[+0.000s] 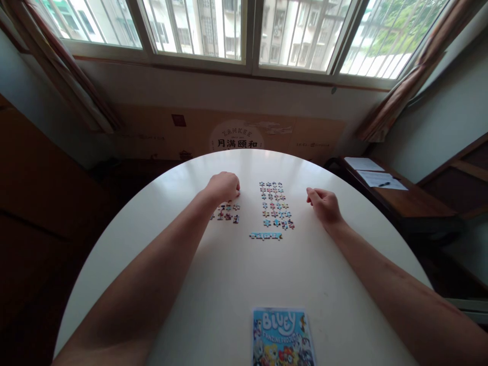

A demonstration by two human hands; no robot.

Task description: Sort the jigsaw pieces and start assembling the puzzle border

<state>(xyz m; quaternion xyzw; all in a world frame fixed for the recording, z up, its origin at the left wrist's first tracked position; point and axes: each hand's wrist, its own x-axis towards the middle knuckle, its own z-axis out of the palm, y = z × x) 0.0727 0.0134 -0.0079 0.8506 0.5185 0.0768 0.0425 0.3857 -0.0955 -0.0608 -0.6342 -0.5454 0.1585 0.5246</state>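
Note:
My left hand [224, 186] is closed with its fingers bent down over the upper part of the left group of jigsaw puzzle pieces [229, 216]. The back of the hand hides its fingertips and anything between them. To the right of the puzzle rows, my right hand [324, 203] is curled into a loose fist, and nothing shows in it. Between the hands lie several rows of loose jigsaw pieces [275, 206]. Just below them is a joined strip of puzzle pieces [266, 236], mostly light blue.
A round white table [229, 284] carries everything. Near its front edge lies a blue Bluey picture sheet [282, 335] with cartoon figures. Beyond the table, a large printed cardboard [312, 127] leans under the windows. At right, papers [381, 179] and a pen lie on a wooden desk.

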